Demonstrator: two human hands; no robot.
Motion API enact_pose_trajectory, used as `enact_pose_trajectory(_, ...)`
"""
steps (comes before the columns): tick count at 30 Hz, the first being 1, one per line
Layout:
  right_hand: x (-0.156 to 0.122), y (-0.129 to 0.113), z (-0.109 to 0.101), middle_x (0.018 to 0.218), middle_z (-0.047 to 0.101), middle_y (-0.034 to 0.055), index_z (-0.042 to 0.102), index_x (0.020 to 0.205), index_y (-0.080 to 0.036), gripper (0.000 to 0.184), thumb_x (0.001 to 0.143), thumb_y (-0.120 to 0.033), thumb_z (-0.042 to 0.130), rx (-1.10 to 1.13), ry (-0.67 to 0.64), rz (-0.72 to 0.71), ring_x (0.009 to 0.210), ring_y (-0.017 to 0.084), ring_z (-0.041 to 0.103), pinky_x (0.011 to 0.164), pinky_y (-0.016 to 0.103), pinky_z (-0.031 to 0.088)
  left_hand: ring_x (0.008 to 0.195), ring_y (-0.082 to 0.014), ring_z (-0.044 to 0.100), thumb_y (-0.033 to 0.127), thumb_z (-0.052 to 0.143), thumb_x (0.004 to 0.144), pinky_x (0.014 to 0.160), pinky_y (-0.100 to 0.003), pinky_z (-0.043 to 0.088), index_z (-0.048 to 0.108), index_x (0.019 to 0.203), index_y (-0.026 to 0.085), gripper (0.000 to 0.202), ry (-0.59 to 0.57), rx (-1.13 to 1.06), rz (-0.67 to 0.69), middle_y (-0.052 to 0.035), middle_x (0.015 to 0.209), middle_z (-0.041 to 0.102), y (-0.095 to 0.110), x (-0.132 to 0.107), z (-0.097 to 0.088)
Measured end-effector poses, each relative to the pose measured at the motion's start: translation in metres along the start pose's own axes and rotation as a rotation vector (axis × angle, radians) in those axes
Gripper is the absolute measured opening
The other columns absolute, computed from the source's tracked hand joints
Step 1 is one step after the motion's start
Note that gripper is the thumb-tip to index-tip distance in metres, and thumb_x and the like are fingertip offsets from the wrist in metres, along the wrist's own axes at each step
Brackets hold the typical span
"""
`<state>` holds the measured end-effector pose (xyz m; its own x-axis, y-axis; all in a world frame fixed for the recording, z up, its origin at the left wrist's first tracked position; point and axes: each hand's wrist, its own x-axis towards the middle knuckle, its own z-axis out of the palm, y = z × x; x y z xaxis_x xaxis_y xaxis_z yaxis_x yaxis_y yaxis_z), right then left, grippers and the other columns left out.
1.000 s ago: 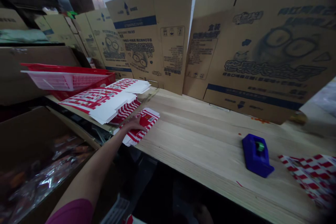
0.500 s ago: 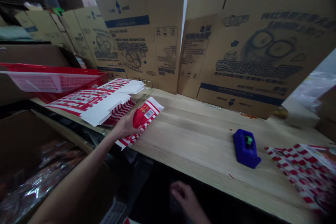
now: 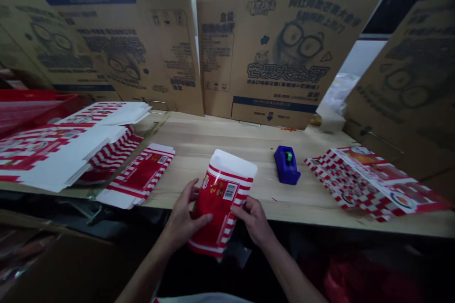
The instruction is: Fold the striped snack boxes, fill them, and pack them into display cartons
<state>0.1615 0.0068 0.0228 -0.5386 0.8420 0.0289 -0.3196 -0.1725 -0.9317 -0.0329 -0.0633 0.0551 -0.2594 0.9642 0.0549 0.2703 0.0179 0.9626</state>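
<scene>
A red and white striped carton [image 3: 216, 203] with a barcode and a white end flap is held in front of me, over the table's front edge. My left hand [image 3: 186, 215] grips its left side, thumb across the red face. On the right side, my right hand [image 3: 250, 218] pinches the striped edge between thumb and fingers. Left of my hands, flat red and white cartons [image 3: 144, 173] lie on the table. Farther left is a larger pile of flat striped cartons [image 3: 67, 151] with white flaps.
A blue tape dispenser [image 3: 286, 164] stands on the wooden table [image 3: 192, 132] right of the held carton. More checked cartons [image 3: 369, 177] lie at the right. Tall cardboard sheets [image 3: 284, 57] line the back. A red basket [image 3: 67, 104] sits far left.
My left hand has brought a carton from the left to the middle. My right hand has risen from below the table edge and taken hold of it too. The view has turned right.
</scene>
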Motion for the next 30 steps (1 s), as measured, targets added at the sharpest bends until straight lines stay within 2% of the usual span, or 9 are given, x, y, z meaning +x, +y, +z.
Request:
enact_pose_trajectory(4,-0.013,-0.003,-0.026,0.083,0.074,0.0051,0.072,0.089,-0.016,0.026,0.073,-0.037,0.076,-0.034,0.08,0.056,0.073,0.022,0.069,0.072,0.035,0.055,0.081,-0.0264,0.069,0.034,0.082,0.059,0.077,-0.04,0.056,0.066,0.097,0.018,0.044,-0.088,-0.406,-0.258,-0.0069,0.086,0.072,-0.003,-0.001,0.015)
enact_pose_trajectory(7,-0.018,-0.005,-0.037,0.08,0.074,0.0044,0.073,0.085,-0.017,0.026,0.07,-0.038,0.078,-0.02,0.112,0.089,0.07,0.021,0.068,0.07,0.034,0.055,0.071,-0.0243,0.07,0.038,0.081,0.062,0.071,-0.038,0.057,0.07,0.083,0.017,0.032,-0.079,-0.52,-0.311,-0.0053,0.078,0.074,-0.004,-0.004,0.03)
enact_pose_trajectory(10,-0.021,-0.009,-0.044,0.081,0.074,0.0052,0.073,0.086,-0.017,0.028,0.069,-0.038,0.079,0.023,0.137,0.113,0.071,0.022,0.069,0.072,0.035,0.055,0.083,-0.0252,0.07,0.039,0.079,0.066,0.075,-0.036,0.057,0.07,0.095,0.02,0.035,-0.082,-0.519,-0.268,-0.006,0.094,0.074,-0.008,-0.011,0.041)
enact_pose_trajectory(12,-0.022,-0.011,-0.049,0.082,0.075,0.0053,0.073,0.087,-0.017,0.03,0.067,-0.037,0.08,0.04,0.185,0.101,0.071,0.022,0.069,0.073,0.035,0.056,0.09,-0.0275,0.069,0.04,0.079,0.068,0.078,-0.038,0.057,0.07,0.099,0.022,0.037,-0.165,-0.488,-0.288,-0.0062,0.099,0.074,-0.015,-0.021,0.047)
enact_pose_trajectory(18,-0.021,-0.012,-0.06,0.078,0.074,0.0035,0.072,0.083,-0.017,0.03,0.064,-0.038,0.082,0.001,0.232,0.071,0.069,0.021,0.068,0.071,0.034,0.055,0.085,-0.0326,0.07,0.047,0.076,0.068,0.069,-0.043,0.058,0.074,0.089,0.023,0.033,-0.243,-0.502,-0.466,-0.0053,0.082,0.075,-0.04,-0.045,0.056)
enact_pose_trajectory(23,-0.038,-0.01,-0.061,0.085,0.074,0.0059,0.071,0.09,-0.015,0.037,0.064,-0.038,0.082,0.046,0.132,0.211,0.078,0.022,0.07,0.079,0.036,0.054,0.101,-0.0293,0.067,0.043,0.077,0.07,0.081,-0.039,0.057,0.049,0.132,0.024,0.071,-0.193,-0.521,-0.359,-0.0103,0.111,0.071,-0.026,-0.025,0.05)
enact_pose_trajectory(26,-0.056,-0.003,-0.058,0.096,0.073,0.0093,0.068,0.101,-0.014,0.041,0.069,-0.037,0.079,0.096,0.017,0.325,0.087,0.023,0.069,0.085,0.038,0.052,0.104,-0.0273,0.066,0.039,0.074,0.074,0.085,-0.038,0.056,0.038,0.14,0.022,0.077,-0.139,-0.571,-0.255,-0.0131,0.119,0.066,-0.02,-0.01,0.05)
enact_pose_trajectory(28,-0.066,0.002,-0.057,0.109,0.07,0.0096,0.06,0.117,-0.019,0.05,0.073,-0.035,0.077,0.085,0.068,0.298,0.094,0.023,0.068,0.088,0.038,0.052,0.102,-0.0266,0.066,0.037,0.074,0.075,0.085,-0.038,0.056,0.039,0.139,0.019,0.075,-0.144,-0.592,-0.237,-0.0136,0.119,0.066,-0.023,-0.006,0.054)
enact_pose_trajectory(30,-0.069,0.004,-0.061,0.121,0.065,0.0077,0.049,0.129,-0.027,0.061,0.075,-0.034,0.076,-0.002,0.223,0.181,0.1,0.021,0.066,0.089,0.037,0.052,0.102,-0.0264,0.066,0.034,0.074,0.074,0.084,-0.038,0.056,0.038,0.14,0.018,0.077,-0.16,-0.595,-0.251,-0.0142,0.12,0.065,-0.029,-0.006,0.059)
